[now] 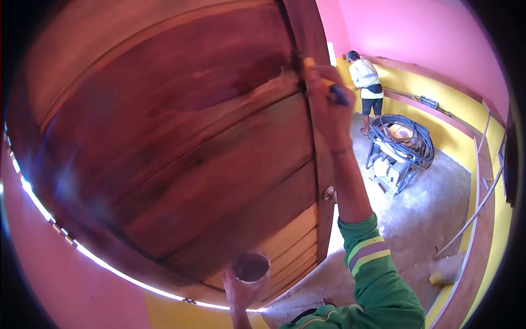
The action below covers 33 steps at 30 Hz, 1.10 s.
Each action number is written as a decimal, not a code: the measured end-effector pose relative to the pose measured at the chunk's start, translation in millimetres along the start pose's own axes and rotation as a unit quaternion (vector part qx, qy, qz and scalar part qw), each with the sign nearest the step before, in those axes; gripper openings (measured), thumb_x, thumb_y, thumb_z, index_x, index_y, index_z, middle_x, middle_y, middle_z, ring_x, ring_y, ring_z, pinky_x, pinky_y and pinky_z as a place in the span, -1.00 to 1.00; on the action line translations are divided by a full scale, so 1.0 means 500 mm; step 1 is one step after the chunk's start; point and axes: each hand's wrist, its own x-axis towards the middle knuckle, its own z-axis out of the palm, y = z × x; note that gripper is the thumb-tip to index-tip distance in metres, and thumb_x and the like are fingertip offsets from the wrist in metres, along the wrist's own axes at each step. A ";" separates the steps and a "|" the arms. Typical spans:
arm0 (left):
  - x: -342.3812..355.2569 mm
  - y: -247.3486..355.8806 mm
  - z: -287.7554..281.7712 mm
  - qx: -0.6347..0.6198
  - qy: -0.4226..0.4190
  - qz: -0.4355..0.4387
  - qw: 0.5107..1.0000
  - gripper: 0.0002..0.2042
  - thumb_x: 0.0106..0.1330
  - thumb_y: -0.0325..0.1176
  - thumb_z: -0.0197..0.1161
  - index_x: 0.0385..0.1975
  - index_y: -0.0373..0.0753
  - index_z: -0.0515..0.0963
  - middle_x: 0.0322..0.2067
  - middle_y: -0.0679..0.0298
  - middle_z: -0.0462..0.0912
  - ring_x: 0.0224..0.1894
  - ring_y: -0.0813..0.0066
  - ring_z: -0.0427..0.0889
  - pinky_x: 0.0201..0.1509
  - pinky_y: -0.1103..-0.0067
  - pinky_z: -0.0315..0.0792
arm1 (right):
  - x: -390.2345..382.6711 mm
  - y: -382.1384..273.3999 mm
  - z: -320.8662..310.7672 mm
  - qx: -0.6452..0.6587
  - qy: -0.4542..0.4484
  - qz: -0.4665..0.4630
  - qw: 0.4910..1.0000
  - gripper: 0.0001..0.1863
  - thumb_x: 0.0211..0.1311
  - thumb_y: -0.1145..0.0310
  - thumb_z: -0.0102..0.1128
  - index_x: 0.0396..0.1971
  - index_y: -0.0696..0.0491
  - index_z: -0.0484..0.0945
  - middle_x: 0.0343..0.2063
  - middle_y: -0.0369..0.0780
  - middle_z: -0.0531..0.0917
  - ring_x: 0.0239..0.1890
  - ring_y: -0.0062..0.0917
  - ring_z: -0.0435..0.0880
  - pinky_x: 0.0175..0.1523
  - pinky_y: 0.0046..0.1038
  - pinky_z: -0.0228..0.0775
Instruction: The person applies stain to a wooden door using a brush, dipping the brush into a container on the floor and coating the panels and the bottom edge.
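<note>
A large wooden door (pixel 219 137) fills the left and middle of the view, mostly coated in dark reddish brown. Paler bare wood (pixel 285 236) shows on its lower boards. My right hand (pixel 330 107) is raised and closed around a paintbrush (pixel 309 61) with a yellow and dark handle; its dark bristles are at the door's right edge strip. A wet, shiny patch (pixel 246 79) lies just left of the brush. Low in front of the door, my left hand (pixel 241 289) grips a round cup (pixel 251 267) with dark contents.
Right of the door, a person (pixel 366 82) faces the far wall. Near them stands a framed machine (pixel 392 164) draped with coiled black hose (pixel 416 143). Wooden rails (pixel 433 75) run along the pink and yellow walls. A round door knob (pixel 329 194) sticks out below my right hand.
</note>
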 end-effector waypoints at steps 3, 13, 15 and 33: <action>0.003 -0.002 0.009 -0.006 -0.004 0.007 1.000 -0.10 -0.37 -0.10 0.64 0.07 -0.26 0.34 -0.07 0.05 0.56 0.01 0.11 0.55 0.08 0.25 0.43 | -0.053 -0.002 0.071 -0.030 -0.033 -0.181 0.982 -0.82 0.12 0.53 0.27 -0.25 0.12 0.58 -0.47 -0.27 0.64 -0.39 -0.55 0.64 -0.27 -0.47 0.48; -0.002 0.006 0.003 -0.027 -0.003 0.075 0.997 -0.07 -0.36 -0.03 0.65 0.09 -0.29 0.34 -0.07 0.08 0.56 -0.01 0.14 0.56 0.09 0.26 0.42 | -0.053 -0.001 -0.004 -0.037 0.004 -0.017 0.999 -0.90 0.17 0.54 0.23 -0.31 0.15 0.56 -0.41 -0.17 0.65 -0.36 -0.39 0.65 -0.27 -0.42 0.47; -0.004 0.022 -0.002 -0.017 -0.024 0.060 0.998 -0.05 -0.37 0.00 0.66 0.09 -0.29 0.34 -0.08 0.08 0.56 -0.02 0.15 0.56 0.08 0.27 0.42 | -0.067 0.011 0.012 -0.077 -0.010 -0.124 0.989 -0.92 0.22 0.49 0.24 -0.31 0.16 0.60 -0.46 -0.23 0.64 -0.40 -0.56 0.64 -0.31 -0.51 0.47; -0.015 0.023 -0.013 -0.087 -0.032 0.037 0.995 -0.12 -0.35 -0.09 0.65 0.06 -0.26 0.38 -0.07 0.10 0.57 0.00 0.18 0.56 0.11 0.28 0.42 | -0.008 0.022 -0.056 0.088 0.022 0.086 0.992 -0.85 0.38 0.35 0.10 -0.32 0.10 0.55 -0.53 -0.32 0.58 -0.49 -0.73 0.54 -0.36 -0.63 0.37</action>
